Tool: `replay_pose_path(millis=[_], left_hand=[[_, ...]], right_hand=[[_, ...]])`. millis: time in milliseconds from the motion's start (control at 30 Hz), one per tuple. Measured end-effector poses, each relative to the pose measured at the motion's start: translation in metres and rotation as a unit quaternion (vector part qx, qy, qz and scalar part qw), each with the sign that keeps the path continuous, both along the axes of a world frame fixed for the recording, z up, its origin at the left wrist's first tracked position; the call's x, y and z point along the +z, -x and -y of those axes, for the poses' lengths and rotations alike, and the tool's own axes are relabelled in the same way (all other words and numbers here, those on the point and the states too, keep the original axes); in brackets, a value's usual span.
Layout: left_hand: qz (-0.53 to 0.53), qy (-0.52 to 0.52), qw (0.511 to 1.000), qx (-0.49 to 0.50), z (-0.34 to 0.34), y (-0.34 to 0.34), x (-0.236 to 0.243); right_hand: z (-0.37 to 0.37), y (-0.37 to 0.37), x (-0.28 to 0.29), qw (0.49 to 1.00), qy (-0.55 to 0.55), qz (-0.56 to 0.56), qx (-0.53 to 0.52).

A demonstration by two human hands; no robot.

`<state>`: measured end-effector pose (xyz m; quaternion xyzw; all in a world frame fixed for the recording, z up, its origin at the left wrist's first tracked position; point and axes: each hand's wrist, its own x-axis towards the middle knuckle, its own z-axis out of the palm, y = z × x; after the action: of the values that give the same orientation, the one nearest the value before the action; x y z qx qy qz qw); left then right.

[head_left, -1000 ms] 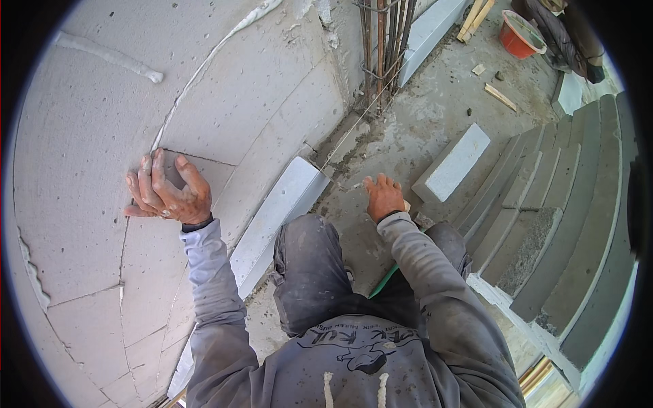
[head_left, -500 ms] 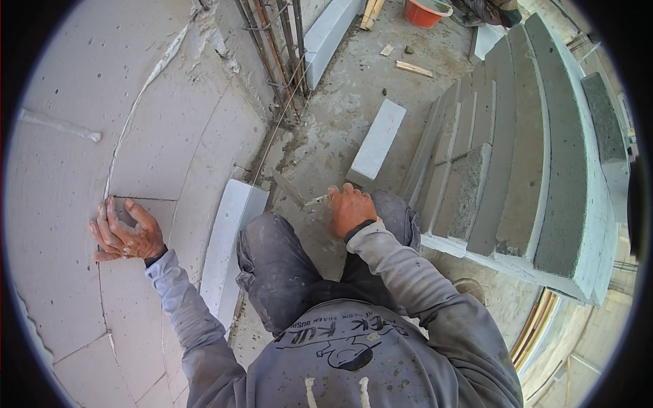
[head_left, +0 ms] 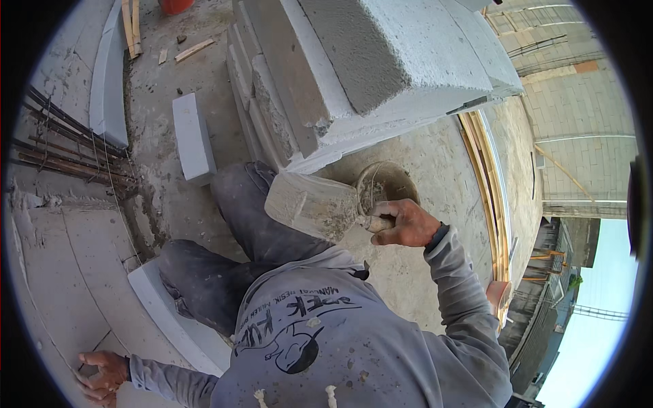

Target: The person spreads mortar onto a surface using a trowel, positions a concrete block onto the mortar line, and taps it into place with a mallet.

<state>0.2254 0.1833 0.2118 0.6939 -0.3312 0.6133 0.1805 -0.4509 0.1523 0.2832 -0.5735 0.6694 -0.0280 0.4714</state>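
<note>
In my right hand (head_left: 410, 224) the fingers are wrapped round the handle of a trowel (head_left: 309, 204). Its broad flat blade is smeared with grey and points left, above my thighs. Just beyond the trowel's handle stands a round, grey-crusted bucket (head_left: 391, 182), partly covered by the hand and blade; its contents are hard to make out. My left hand (head_left: 102, 377) rests against the pale block wall (head_left: 51, 272) at lower left, fingers apart and holding nothing. Beside my knee lies a long white block (head_left: 153, 289) along the foot of that wall.
A stack of large grey-white blocks (head_left: 388, 81) rises ahead of me. One loose block (head_left: 192, 136) lies on the concrete floor. Steel rebar (head_left: 68, 153) sticks out at left, with a taut string (head_left: 117, 204) beside it. Long timber strips (head_left: 486, 197) lie at right.
The view has swung to the right. My right hand has moved from between my knees out to the right with the trowel, close to the bucket. My left hand stays at the wall.
</note>
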Motion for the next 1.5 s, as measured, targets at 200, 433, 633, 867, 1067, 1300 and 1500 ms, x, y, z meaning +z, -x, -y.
replay_pose_path(millis=[200,433,633,867,1067,1300,1500], left_hand=[[-0.021,0.101,0.994,-0.045,0.028,-0.003,-0.013],[-0.025,0.066,0.997,0.025,0.008,0.003,-0.009],[-0.107,0.065,0.991,-0.037,0.016,0.044,-0.007],[-0.197,-0.047,0.978,-0.055,-0.028,0.097,0.027],[-0.442,0.144,0.879,-0.105,-0.143,0.152,0.037],[-0.494,0.334,0.803,0.021,-0.231,0.274,0.039],[-0.548,0.319,0.759,0.150,-0.256,0.400,0.062]], right_hand=[[-0.069,0.080,0.037,0.933,-0.240,-0.171,-0.204],[-0.073,0.107,-0.025,0.982,-0.129,-0.117,-0.072],[0.016,0.015,-0.034,0.973,-0.083,0.212,0.031],[0.115,-0.181,-0.059,0.928,-0.093,0.184,0.311],[0.114,-0.322,-0.089,0.755,0.022,0.341,0.560],[0.081,-0.409,-0.095,0.611,-0.019,0.324,0.723],[0.013,-0.433,-0.120,0.589,-0.058,0.267,0.760]])
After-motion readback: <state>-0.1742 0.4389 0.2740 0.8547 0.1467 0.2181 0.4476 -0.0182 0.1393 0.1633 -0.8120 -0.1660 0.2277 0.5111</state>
